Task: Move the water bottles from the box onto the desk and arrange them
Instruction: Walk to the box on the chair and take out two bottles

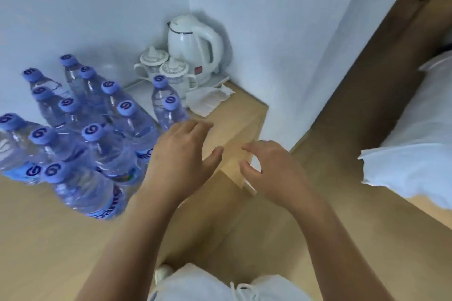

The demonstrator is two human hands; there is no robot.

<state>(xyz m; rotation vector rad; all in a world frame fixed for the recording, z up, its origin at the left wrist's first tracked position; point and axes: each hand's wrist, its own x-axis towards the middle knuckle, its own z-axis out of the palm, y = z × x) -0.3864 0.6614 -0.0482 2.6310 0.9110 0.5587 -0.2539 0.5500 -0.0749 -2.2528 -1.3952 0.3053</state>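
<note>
Wooden desk [49,227] carries upright, caps-up water bottles [97,144]; left hand [182,156] and right hand [266,168] hover released.

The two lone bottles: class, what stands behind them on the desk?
Behind the two lone bottles stand two white lidded cups and a white kettle in the wall corner. The bottles cover part of the nearer cup.

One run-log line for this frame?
bottles: upright on desk | left hand: open, empty | right hand: open, empty | box: unseen
</note>
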